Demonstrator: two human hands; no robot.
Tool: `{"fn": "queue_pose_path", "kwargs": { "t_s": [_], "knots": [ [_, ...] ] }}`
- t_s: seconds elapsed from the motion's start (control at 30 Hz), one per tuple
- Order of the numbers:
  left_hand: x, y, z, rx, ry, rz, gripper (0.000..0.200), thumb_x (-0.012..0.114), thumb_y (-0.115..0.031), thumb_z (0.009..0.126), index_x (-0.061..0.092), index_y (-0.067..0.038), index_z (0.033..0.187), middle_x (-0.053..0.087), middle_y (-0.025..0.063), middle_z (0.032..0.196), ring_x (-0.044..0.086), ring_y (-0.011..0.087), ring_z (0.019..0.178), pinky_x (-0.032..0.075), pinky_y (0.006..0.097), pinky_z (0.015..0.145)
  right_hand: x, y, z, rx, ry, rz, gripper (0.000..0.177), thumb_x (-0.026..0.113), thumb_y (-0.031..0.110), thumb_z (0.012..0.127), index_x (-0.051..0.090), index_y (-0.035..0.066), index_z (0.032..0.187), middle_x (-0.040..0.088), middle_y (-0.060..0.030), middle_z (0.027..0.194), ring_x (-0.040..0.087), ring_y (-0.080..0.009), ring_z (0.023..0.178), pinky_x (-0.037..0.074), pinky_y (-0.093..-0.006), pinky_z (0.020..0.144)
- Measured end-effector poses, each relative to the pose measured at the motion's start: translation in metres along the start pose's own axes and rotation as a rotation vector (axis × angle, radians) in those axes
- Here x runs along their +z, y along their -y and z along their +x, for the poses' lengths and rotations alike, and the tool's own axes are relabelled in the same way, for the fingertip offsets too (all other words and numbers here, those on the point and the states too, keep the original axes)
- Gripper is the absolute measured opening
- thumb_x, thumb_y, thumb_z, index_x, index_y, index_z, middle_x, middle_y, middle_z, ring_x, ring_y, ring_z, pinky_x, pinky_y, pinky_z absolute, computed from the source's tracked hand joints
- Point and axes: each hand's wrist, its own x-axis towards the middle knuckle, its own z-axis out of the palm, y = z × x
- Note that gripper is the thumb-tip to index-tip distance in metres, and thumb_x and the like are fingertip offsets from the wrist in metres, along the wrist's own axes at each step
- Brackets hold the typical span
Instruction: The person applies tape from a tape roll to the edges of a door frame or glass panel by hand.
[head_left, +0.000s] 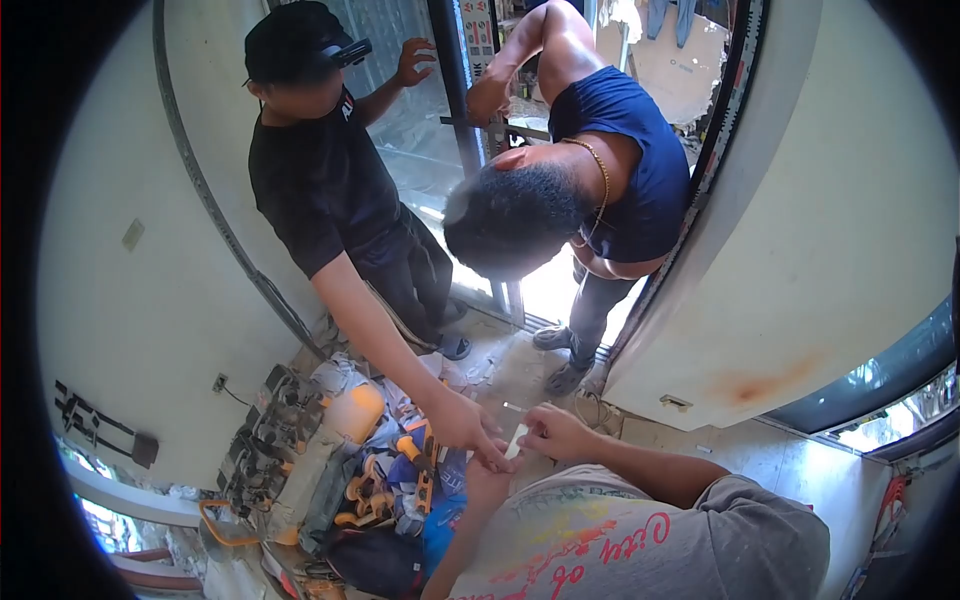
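Observation:
My right hand [555, 434] is closed, with its fingertips pinched at a small white piece [517, 441] in front of my grey shirt. Just left of it, my left hand [488, 476] is raised near the lower end of that piece; its fingers are partly hidden. A co-worker in black reaches in from the upper left, and that person's hand [465, 422] overlaps or touches my left fingers. A thin light-tipped item [514, 407] shows just above my right fingertips; what holds it is unclear.
A second co-worker in a blue shirt [640, 150] bends forward in the doorway. Orange-handled tools [415, 455], a yellow rounded object [353, 413], a dark cap [375, 562] and crumpled material lie at the lower left. A glass panel [410, 150] stands behind the first co-worker.

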Motion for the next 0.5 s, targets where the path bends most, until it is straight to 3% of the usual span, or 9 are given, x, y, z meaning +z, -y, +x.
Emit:
{"fn": "queue_pose_path", "kwargs": {
  "t_s": [0.1, 0.2, 0.27, 0.37, 0.43, 0.5],
  "knots": [
    [0.011, -0.016, 0.010, 0.037, 0.073, -0.150, 0.027, 0.067, 0.002, 0.075, 0.054, -0.001, 0.098, 0.058, 0.0023, 0.092, 0.055, 0.0095, 0.088, 0.044, 0.0228, 0.073, -0.017, 0.005, 0.017, -0.021, 0.034, -0.012, 0.039, 0.069, 0.029, 0.074, 0.058, -0.001, 0.097, 0.056, -0.0171, 0.090, 0.059, -0.0269, 0.082, 0.048, -0.0357, 0.071],
    [0.006, -0.006, 0.027, 0.073, 0.144, -0.100, 0.030, 0.066, 0.004, 0.075, 0.054, -0.001, 0.102, 0.058, 0.0037, 0.100, 0.055, 0.0111, 0.094, 0.046, 0.0243, 0.077, -0.022, 0.002, 0.026, -0.048, 0.030, -0.031, 0.038, 0.069, 0.026, 0.073, 0.058, 0.000, 0.098, 0.057, -0.0168, 0.089, 0.060, -0.0268, 0.080, 0.048, -0.0348, 0.070],
    [0.012, -0.015, 0.030, 0.106, 0.087, -0.156, 0.033, 0.065, 0.005, 0.075, 0.053, -0.001, 0.106, 0.057, 0.0045, 0.105, 0.054, 0.0120, 0.098, 0.045, 0.0259, 0.079, -0.026, 0.000, 0.033, -0.049, 0.000, -0.009, 0.037, 0.069, 0.024, 0.073, 0.058, 0.000, 0.098, 0.058, -0.0168, 0.089, 0.061, -0.0269, 0.080, 0.048, -0.0340, 0.070],
    [0.023, -0.038, 0.031, 0.122, 0.042, -0.283, 0.044, 0.062, 0.009, 0.075, 0.046, -0.002, 0.115, 0.054, 0.0061, 0.112, 0.053, 0.0143, 0.103, 0.045, 0.0275, 0.085, -0.030, 0.003, 0.031, -0.032, -0.050, 0.052, 0.033, 0.068, 0.016, 0.075, 0.055, 0.000, 0.101, 0.059, -0.0143, 0.090, 0.062, -0.0223, 0.079, 0.049, -0.0305, 0.069],
    [0.024, -0.039, 0.035, 0.126, 0.042, -0.344, 0.052, 0.060, 0.012, 0.074, 0.041, -0.002, 0.120, 0.052, 0.0069, 0.115, 0.053, 0.0157, 0.105, 0.044, 0.0276, 0.088, -0.031, 0.000, 0.032, -0.046, -0.078, 0.286, 0.034, 0.062, 0.010, 0.082, 0.048, 0.000, 0.112, 0.058, -0.0089, 0.089, 0.060, -0.0148, 0.082, 0.049, -0.0283, 0.071],
    [0.021, -0.033, 0.043, 0.059, 0.008, -0.315, 0.054, 0.060, 0.011, 0.074, 0.039, -0.001, 0.122, 0.052, 0.0081, 0.115, 0.051, 0.0187, 0.110, 0.043, 0.0309, 0.091, -0.028, -0.011, 0.037, -0.082, -0.090, 0.320, 0.037, 0.058, 0.005, 0.085, 0.042, 0.002, 0.119, 0.055, -0.0067, 0.096, 0.057, -0.0126, 0.089, 0.048, -0.0273, 0.073]
  ]
}}
